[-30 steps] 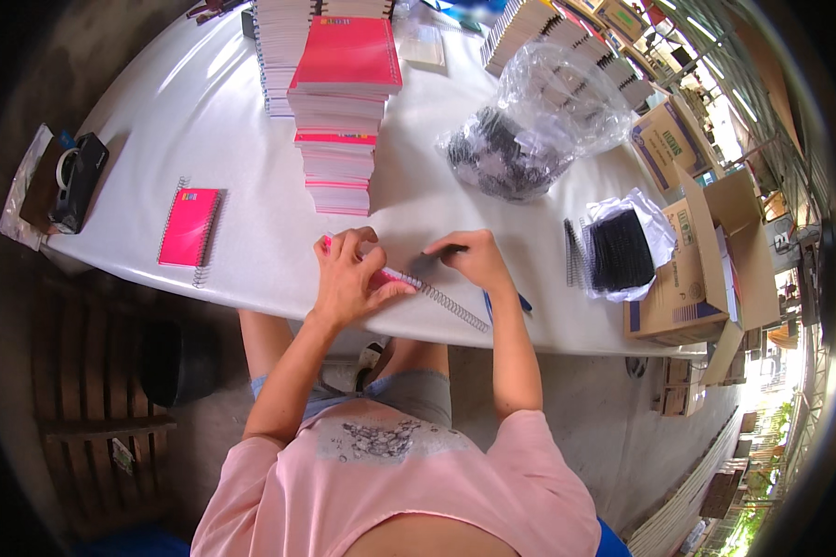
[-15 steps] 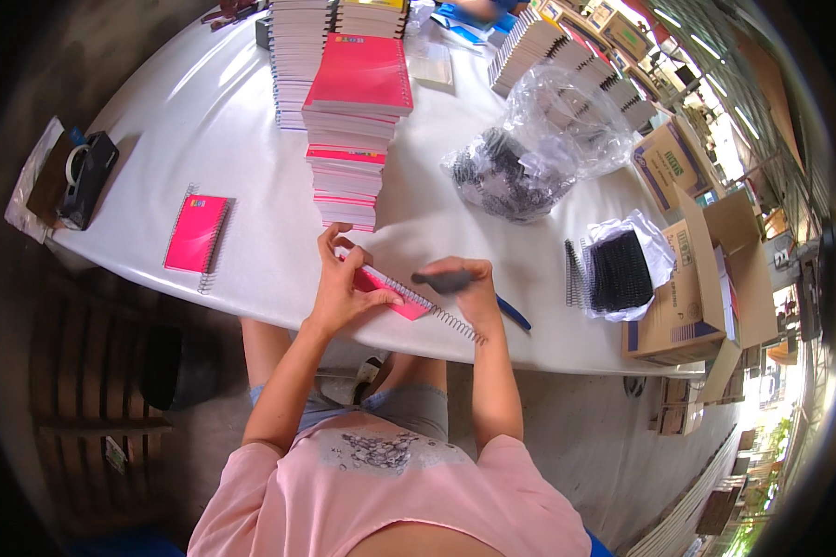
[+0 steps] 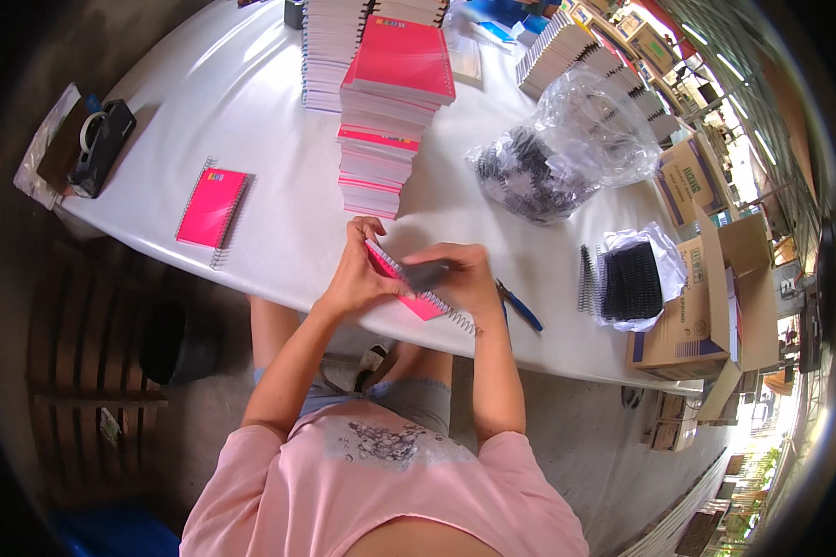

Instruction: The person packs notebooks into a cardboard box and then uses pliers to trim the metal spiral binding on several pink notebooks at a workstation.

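Note:
My left hand is closed around a small pink notebook, thumb and fingers along its spine edge. Through that edge runs a wire spiral coil, whose loose end sticks out past the notebook toward my right wrist. A dark, flat-looking object, blurred by motion, is gripped in my right hand and lies against the coil; its exact kind cannot be made out. Just right of this hand, blue-handled pliers rest on the table. Another pink notebook with a coil along its spine lies to the left.
Tall stacks of pink-covered notebooks stand ahead. Right of them are a clear plastic bag of dark coils, a bundle of black coils on white paper, and an open cardboard box. A tape dispenser sits far left.
My right hand and the dark object have moved left along the coil, closer to my left hand. Less coil sticks out past the notebook. The whole view has shifted slightly.

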Demonstrator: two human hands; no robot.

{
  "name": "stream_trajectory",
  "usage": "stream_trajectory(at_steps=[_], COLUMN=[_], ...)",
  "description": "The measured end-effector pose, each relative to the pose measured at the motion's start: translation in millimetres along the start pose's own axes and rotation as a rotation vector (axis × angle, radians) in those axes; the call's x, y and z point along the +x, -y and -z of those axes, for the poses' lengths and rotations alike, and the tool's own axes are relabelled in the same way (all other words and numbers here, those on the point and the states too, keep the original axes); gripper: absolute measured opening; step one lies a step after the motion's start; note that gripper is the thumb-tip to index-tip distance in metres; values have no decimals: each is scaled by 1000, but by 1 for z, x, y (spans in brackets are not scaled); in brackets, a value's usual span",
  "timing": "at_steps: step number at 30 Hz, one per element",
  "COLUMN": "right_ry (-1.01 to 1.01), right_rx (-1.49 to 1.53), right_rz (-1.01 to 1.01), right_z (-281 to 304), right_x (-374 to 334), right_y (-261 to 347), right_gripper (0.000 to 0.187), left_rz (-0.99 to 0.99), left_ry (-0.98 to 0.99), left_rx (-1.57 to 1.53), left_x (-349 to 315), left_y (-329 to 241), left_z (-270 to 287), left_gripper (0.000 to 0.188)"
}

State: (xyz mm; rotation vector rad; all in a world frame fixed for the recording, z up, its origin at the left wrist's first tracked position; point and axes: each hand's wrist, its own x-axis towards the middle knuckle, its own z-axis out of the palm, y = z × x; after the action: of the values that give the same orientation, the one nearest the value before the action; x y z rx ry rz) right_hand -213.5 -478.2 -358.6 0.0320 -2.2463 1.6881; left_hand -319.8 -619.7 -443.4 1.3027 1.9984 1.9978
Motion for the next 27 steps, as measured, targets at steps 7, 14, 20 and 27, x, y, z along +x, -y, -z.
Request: stream_trajectory(at_steps=[7, 14, 20, 27], right_ry=[18, -401, -534, -524], right_rx=[-92, -797, -1057, -1309], right_rz=[-74, -121, -511, -489], right_z=[-7, 25, 79, 14], right_x=[11, -6, -86, -137], right_y=[0, -34, -41, -46], right_gripper=[20, 21, 60, 42], left_rz=[136, 25, 178, 150], left_ry=[63, 14, -68, -363], left_rx=[-64, -114, -465, -335], left_x=[0, -3, -3, -9], left_y=[-2, 3, -5, -52], left_z=[-1, -5, -2, -12], left_gripper=[96, 82, 35, 66])
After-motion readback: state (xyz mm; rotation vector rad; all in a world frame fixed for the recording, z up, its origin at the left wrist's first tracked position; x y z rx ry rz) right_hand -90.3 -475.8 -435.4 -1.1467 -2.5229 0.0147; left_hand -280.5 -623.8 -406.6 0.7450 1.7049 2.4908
